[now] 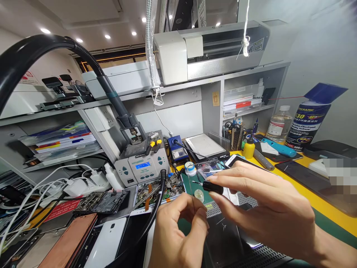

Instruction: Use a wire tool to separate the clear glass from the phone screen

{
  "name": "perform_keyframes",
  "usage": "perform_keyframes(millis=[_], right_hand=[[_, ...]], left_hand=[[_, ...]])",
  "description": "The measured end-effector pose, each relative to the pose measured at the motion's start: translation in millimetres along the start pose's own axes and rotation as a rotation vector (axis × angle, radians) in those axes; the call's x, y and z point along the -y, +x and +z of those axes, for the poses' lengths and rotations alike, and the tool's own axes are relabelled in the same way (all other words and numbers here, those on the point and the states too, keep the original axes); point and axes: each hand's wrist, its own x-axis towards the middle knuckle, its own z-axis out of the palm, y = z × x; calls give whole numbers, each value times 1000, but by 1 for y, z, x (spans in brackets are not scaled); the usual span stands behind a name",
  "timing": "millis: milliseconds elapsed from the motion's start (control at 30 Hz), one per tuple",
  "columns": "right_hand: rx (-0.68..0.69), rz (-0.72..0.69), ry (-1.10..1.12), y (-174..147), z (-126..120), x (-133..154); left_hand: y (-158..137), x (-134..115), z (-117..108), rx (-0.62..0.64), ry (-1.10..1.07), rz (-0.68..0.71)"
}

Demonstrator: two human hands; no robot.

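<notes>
My left hand point(181, 230) pinches a thin, clear pane point(191, 191) between thumb and fingers. The pane stands upright and shows almost edge-on, so its full outline is hard to make out. A small brush with a black cap handle point(213, 187) is gripped by the fingertips of my right hand point(267, 204). Its tip points left, close to the pane; whether the two touch I cannot tell. Just beyond my left fingertips stands a small open glass bottle point(199, 194). Behind it is a round jar with a blue and white label point(190, 168).
A rework station point(145, 163) with a black hose stands at back left, beside a tray of circuit boards point(170, 188). Phones point(107, 242) and cables crowd the left. A yellow bottle point(248, 149) and a large spray can point(308, 121) stand at right.
</notes>
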Motion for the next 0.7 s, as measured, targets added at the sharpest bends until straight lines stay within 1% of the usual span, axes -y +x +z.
perform_keyframes(millis=[333, 700], right_hand=[[7, 12, 21, 0, -1, -1], [24, 14, 52, 0, 0, -1]], left_hand=[[-1, 2, 0, -15, -11, -23], [-1, 1, -1, -39, -25, -5]])
